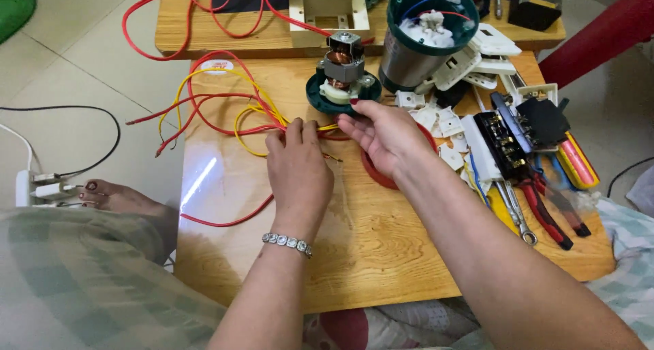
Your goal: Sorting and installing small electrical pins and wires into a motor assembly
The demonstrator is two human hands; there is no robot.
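1. Head view, looking down on a low wooden table (381, 255) with a stripped appliance spread over it.
2. Left hand (298, 169): grip pinched shut on the yellow wire (204, 74) where it meets the red wires (204, 112), near the table's middle. Bare wire ends poke out just right of the fingers, so the pinch seems to hold the strands steady.
3. Right hand (383, 135): fingers curled toward the same wire ends, fingertips close to the left hand. Cannot tell whether its grip closes on a strand or only touches it. The palm lies over a red round part (373, 176), hiding most of it.
4. Motor (343, 67) with copper winding stands upright on its dark green base just beyond the hands; the wires lead toward it.
5. Steel-and-green housing (415, 43) lies tipped beside the motor, open end up, wiring visible inside.
6. White plastic pieces (446, 122), a black switch block (501, 142), red-handled pliers (545, 217) and a spanner (516, 214) sit to the right, within the right hand's reach.
7. Bracelet (287, 243) on the left wrist.
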